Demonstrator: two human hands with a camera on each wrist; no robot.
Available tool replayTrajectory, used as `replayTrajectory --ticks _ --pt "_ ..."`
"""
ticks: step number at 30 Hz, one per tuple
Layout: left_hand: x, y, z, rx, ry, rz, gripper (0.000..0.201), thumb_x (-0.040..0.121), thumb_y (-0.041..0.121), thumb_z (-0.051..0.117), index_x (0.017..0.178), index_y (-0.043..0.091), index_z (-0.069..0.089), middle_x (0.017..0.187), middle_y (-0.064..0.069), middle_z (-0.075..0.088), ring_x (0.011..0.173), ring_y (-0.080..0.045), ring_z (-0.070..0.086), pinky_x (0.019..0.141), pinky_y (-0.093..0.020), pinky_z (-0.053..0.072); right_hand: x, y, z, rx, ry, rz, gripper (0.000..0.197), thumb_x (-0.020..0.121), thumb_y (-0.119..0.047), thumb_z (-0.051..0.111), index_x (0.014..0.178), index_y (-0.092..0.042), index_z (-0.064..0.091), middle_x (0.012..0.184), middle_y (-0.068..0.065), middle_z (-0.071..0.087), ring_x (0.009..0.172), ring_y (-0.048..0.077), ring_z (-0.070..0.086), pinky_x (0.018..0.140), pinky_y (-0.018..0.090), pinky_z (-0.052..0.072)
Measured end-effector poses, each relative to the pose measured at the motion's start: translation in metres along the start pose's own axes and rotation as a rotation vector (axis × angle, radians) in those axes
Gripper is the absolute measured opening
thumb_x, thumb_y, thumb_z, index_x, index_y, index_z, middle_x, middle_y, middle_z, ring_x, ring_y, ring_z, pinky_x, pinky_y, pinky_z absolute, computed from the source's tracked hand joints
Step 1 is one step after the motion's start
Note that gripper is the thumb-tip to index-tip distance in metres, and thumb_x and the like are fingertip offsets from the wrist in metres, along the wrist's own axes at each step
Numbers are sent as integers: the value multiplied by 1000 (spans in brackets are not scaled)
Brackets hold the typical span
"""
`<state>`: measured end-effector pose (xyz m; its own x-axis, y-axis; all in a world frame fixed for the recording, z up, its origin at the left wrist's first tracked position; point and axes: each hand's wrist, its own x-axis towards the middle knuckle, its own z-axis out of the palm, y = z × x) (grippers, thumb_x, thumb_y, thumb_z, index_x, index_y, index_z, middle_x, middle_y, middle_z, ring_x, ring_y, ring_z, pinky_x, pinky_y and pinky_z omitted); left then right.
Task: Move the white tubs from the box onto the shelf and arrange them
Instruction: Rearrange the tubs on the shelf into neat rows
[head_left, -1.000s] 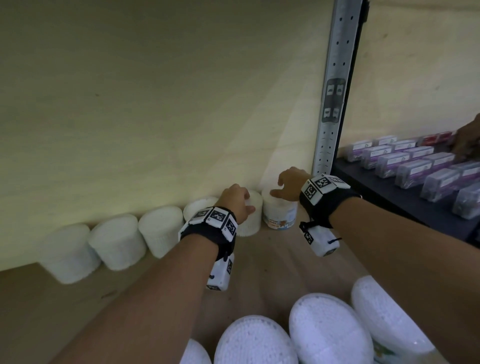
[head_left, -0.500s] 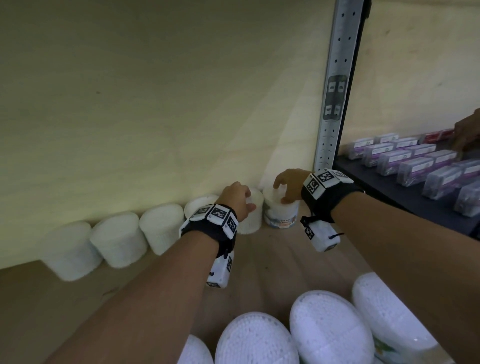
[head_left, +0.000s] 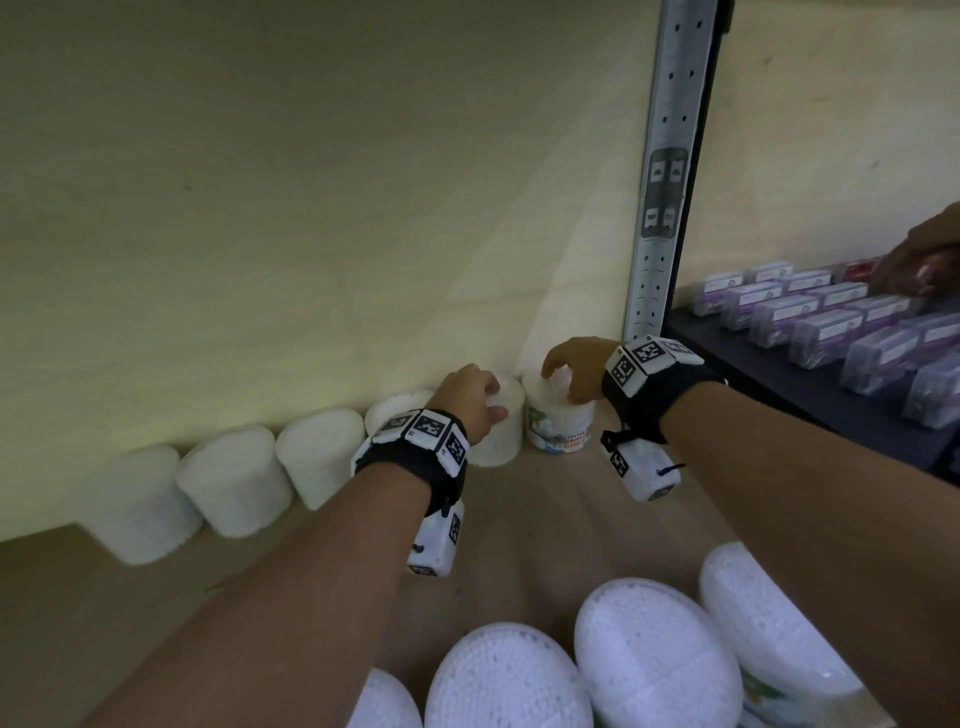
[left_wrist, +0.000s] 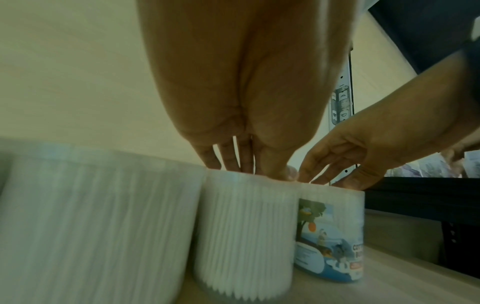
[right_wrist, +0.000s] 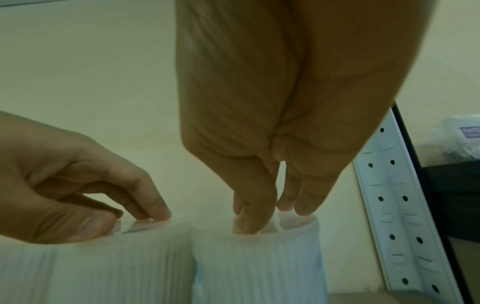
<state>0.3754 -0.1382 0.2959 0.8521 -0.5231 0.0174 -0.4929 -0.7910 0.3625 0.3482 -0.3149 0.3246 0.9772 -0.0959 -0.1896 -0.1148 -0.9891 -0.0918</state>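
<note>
- Here, the left hand (head_left: 470, 397) reached to the back of the pale wooden shelf (head_left: 524, 519), its fingers (left_wrist: 228, 158) and thumb curled down over the top rim of a plain white ribbed tub of cotton buds (head_left: 498, 421), so its grip was closed on that tub's top.
- The right hand (head_left: 574, 364) sat just beside it, its fingertips (right_wrist: 249, 218) pressing down on the lid of a white tub with a blue and orange picture label (head_left: 558, 421), the thumb at the near rim; that grip was closed around the labelled tub's top.
- Both tubs stood upright on the shelf against the cream back panel (head_left: 311, 208), their sides touching in the wrist views, the labelled one at the right end of the row beside the perforated grey metal upright (head_left: 670, 156).
- Three more plain white tubs (head_left: 234, 480) continued the row leftward along the back panel, with another partly hidden behind the left wrist.
- Four large white tub lids (head_left: 657, 654) showed at the bottom edge of the head view; what held them could not be told.
- On the neighbouring dark shelf (head_left: 810, 395) lay rows of purple-labelled wrapped packs (head_left: 815, 332), with another person's hand (head_left: 924, 260) over them at the far right.
</note>
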Motion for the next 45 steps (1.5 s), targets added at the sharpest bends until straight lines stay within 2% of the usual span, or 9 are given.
replayTrajectory --ticks 9,13,17,20,23,31,40,42,45 --pt "-3 -11 -16 26 -104 93 40 92 8 56 132 19 56 143 -5 47 133 -23 43 107 -30 34 0 -2 1 23 28 12 48 86 -4 56 132 -19 53 143 6 45 127 26 49 100 33 43" --pt "1 -13 -22 -6 -179 69 60 85 -13 40 128 24 59 149 -6 41 137 -25 39 107 -33 38 -1 -2 5 9 59 11 45 88 -6 54 131 -18 53 141 6 47 125 26 50 97 30 43" --pt "0 -5 -12 -55 28 36 33 93 12 52 125 15 56 134 -9 47 126 -27 46 103 -32 40 0 -1 7 18 72 8 43 89 -7 53 130 -18 53 140 5 48 125 25 50 99 30 42" --pt "3 0 0 83 93 -56 46 92 41 53 129 12 51 133 -10 43 125 -29 42 104 -44 39 2 0 7 19 63 7 43 88 -9 54 129 -20 54 140 4 48 125 25 50 99 31 42" --pt "6 4 8 208 95 -97 56 90 52 50 127 11 51 133 -11 43 126 -30 40 103 -44 39 2 0 8 21 60 5 43 88 -8 54 129 -20 54 139 5 49 123 26 51 96 30 43" --pt "10 0 2 118 3 -65 52 91 41 58 132 11 50 137 -11 44 127 -31 43 106 -46 38 3 0 5 14 42 -3 45 87 -7 56 130 -20 54 141 6 46 126 28 49 99 33 42" --pt "1 -1 -11 59 -140 57 51 93 0 46 141 18 42 149 -7 39 135 -26 41 107 -34 38 1 0 5 21 59 -5 44 88 -6 56 131 -17 53 143 6 45 128 26 48 101 32 41" --pt "-1 4 -10 51 -87 61 51 90 -5 46 138 15 44 145 -10 40 132 -28 41 105 -35 40 1 0 4 22 52 -4 45 88 -6 56 131 -17 53 143 6 45 129 27 48 102 33 41" --pt "0 8 -4 65 95 -4 36 94 13 50 129 11 50 135 -13 43 126 -30 42 103 -41 41 2 0 3 21 41 -4 46 87 -5 57 130 -17 54 143 6 45 128 27 48 101 32 41"
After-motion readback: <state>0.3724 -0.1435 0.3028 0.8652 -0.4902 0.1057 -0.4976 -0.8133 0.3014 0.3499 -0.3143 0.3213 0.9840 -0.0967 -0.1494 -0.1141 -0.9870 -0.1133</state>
